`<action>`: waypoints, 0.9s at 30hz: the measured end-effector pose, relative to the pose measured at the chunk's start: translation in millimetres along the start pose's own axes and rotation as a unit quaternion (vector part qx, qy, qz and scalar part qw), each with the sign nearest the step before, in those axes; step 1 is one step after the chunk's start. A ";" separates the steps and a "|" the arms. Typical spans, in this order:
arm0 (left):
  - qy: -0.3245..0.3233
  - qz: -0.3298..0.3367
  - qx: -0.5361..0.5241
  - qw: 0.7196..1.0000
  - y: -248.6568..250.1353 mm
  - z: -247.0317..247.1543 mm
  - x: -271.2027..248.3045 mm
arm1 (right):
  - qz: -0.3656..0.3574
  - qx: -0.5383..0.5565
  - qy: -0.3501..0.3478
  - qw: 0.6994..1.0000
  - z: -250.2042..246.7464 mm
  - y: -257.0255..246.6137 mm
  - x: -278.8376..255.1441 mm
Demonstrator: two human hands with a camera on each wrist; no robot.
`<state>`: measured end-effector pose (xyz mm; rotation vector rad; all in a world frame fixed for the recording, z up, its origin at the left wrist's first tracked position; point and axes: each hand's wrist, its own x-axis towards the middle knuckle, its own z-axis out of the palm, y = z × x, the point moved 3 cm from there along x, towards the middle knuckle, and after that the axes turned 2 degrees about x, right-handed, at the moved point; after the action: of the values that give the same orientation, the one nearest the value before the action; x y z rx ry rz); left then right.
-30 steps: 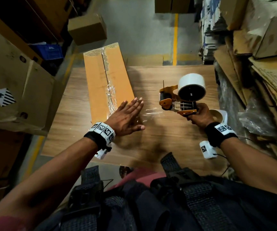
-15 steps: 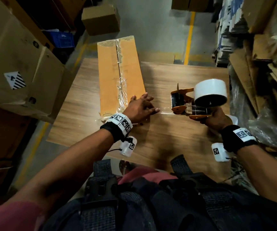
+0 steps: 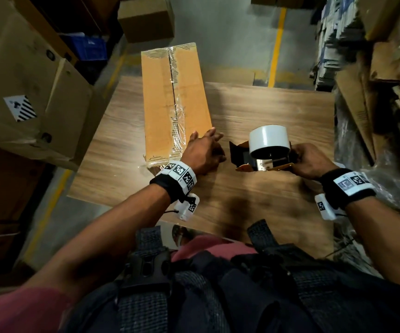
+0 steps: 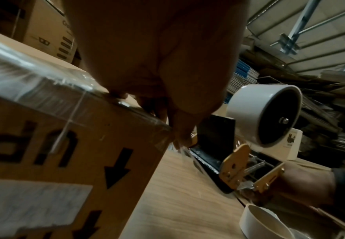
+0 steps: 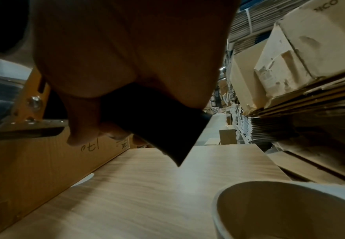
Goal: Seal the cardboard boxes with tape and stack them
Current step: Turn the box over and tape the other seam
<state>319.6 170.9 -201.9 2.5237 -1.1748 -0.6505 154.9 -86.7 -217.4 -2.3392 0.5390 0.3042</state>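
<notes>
A long cardboard box [image 3: 170,104] lies on the wooden table [image 3: 278,109], with clear tape along its top seam and over its near end. My left hand [image 3: 208,143] sits at the box's near right corner [image 4: 126,137]. The thumb lies on the top edge, and the curled fingers [image 4: 180,132] pinch the clear tape's end there. My right hand [image 3: 307,159] grips the black handle [image 5: 163,129] of an orange tape dispenser [image 3: 261,159] carrying a white roll [image 3: 269,138]. Its toothed blade [image 4: 204,161] is just right of my left fingers.
A spare white tape ring [image 5: 280,210] lies on the table under my right wrist. Large cardboard boxes [image 3: 25,92] stand at the left, and flattened cardboard [image 3: 374,104] is stacked at the right. A small box [image 3: 146,18] and a blue crate [image 3: 86,46] sit beyond.
My left hand went from lying flat on the table to pinching the tape strand, then to the box's near right corner. The dispenser followed leftwards and now sits close beside it.
</notes>
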 end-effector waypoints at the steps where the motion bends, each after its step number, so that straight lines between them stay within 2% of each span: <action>1: 0.011 0.002 -0.009 1.000 0.7 -0.6 -1.2 | -0.001 -0.011 -0.007 1.000 0.3 -1.6 2.1; 8: 0.033 0.006 0.022 0.999 7.3 3.5 -2.5 | 0.004 -0.070 -0.044 0.997 5.4 -9.1 20.7; 15: 0.034 -0.001 0.021 0.999 12.7 2.2 -4.2 | -0.006 -0.132 -0.010 0.991 -5.4 -17.2 39.1; 20: 0.035 -0.005 0.037 0.999 18.4 6.7 -1.0 | 0.003 -0.162 0.007 0.987 -8.3 -16.8 33.2; 23: 0.043 -0.014 0.028 0.999 18.3 9.1 -0.7 | 0.022 -0.135 0.011 0.991 -10.0 -12.4 26.1; 27: 0.071 -0.012 -0.025 0.997 -1.0 7.6 -5.1 | 0.003 0.015 0.040 0.999 -13.5 4.6 7.4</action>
<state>313.5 174.9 -207.4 2.4986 -1.0681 -0.4907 160.2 -101.2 -213.0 -2.3282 0.5861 0.2060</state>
